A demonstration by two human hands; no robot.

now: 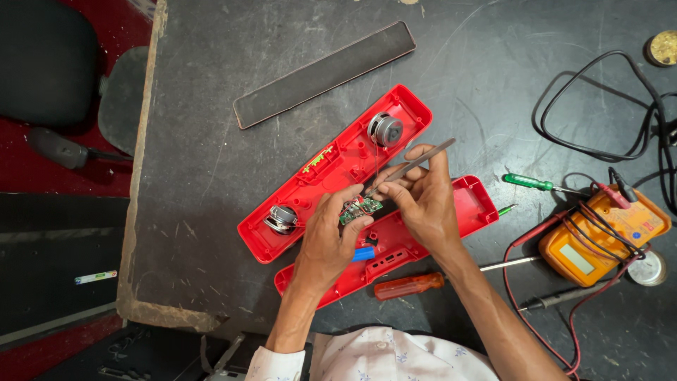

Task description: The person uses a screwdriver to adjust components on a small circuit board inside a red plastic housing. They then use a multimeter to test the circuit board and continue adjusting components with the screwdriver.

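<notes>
Green circuit board [360, 208] sits pinched in the fingers of the left hand [330, 236], held just above the two red shell halves. One red half [331, 166] carries a round speaker [386, 130] at one end and a second speaker [282, 219] at the other; the other red half [465, 204] lies under the hands with a blue cell [363, 254] inside. The right hand [422, 201] grips metal tweezers [416, 164], their tip touching the board. On the dark bench [197, 176] lie an orange-handled screwdriver [410, 286], a green screwdriver [530, 183], an orange multimeter [603, 236] and a long black grille strip [324, 72].
</notes>
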